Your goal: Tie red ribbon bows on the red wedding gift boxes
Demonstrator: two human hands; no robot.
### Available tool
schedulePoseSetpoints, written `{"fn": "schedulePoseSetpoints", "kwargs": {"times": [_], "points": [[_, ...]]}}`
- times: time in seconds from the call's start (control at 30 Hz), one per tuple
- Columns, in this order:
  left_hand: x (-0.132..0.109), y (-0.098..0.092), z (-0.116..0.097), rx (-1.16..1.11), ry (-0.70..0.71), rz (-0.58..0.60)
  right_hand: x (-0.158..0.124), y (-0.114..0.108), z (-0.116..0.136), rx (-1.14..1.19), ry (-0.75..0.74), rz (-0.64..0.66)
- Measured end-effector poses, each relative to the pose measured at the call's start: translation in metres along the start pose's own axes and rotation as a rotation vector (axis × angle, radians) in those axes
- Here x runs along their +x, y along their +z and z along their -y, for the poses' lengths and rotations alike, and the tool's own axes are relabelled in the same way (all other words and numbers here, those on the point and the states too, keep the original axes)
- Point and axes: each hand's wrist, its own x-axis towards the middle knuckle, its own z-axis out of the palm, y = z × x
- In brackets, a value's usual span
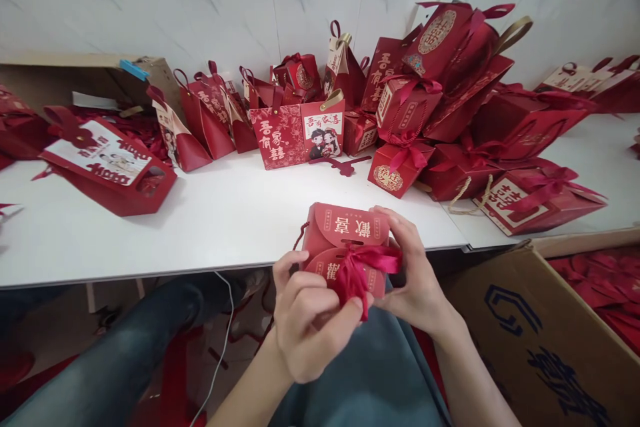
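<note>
A small red gift box (320, 240) with gold lettering is held above my lap at the table's front edge. A magenta ribbon bow (353, 270) sits on its front, and a dark red cord hangs at its left side. My left hand (315, 320) is closed at the bow, thumb and fingers pinching the ribbon's lower end. Around the box's right side wraps my right hand (413, 273), fingers along the far edge and thumb near the front corner. Part of the box's lower face is hidden behind the ribbon and my left hand.
Finished-looking red gift boxes (440, 80) are piled at the right back of the white table (220, 227). More boxes (215, 107) stand along the wall. A handled box (115, 173) lies at left. An open carton (540, 320) of red pieces stands at lower right; a white cable hangs below.
</note>
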Motion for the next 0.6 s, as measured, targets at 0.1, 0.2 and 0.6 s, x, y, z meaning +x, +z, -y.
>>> {"fn": "schedulePoseSetpoints", "kwargs": {"times": [0.1, 0.2, 0.6], "points": [[0.001, 0.002, -0.012, -0.027, -0.081, -0.059, 0.001, -0.006, 0.005, -0.018, -0.04, -0.051], [0.003, 0.003, -0.019, -0.046, -0.129, -0.062, 0.001, -0.011, 0.009, -0.035, -0.057, -0.067], [0.01, -0.002, -0.008, -0.198, -0.1, -0.005, -0.001, -0.026, 0.014, -0.092, -0.061, -0.057]]}}
